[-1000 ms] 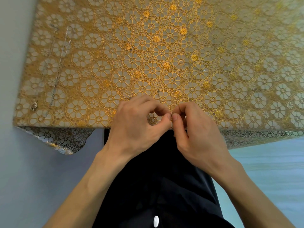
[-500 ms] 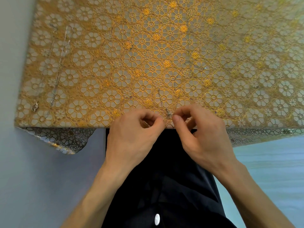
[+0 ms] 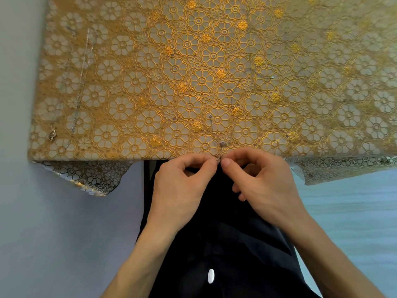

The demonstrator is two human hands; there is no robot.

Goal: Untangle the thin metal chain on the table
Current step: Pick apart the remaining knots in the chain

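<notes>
A thin metal chain (image 3: 219,148) lies knotted at the near edge of the table (image 3: 150,82), which is covered with a yellow flower-patterned cloth. One loose strand with a small ring at its end runs away from the knot up the cloth. My left hand (image 3: 182,181) and my right hand (image 3: 260,181) meet at the table edge, fingertips together, each pinching the tangled part of the chain between thumb and forefinger. The rest of the chain is hard to make out against the pattern.
A second, straightened chain (image 3: 82,76) lies along the table's left side, with a small pendant (image 3: 52,134) near the front left corner. The cloth hangs over the front edge. My dark clothing fills the space below the hands.
Both hands have drawn back toward me to the table's near edge, pulling the knot along. A strand with a ring end now lies stretched out on the cloth beyond the fingertips.
</notes>
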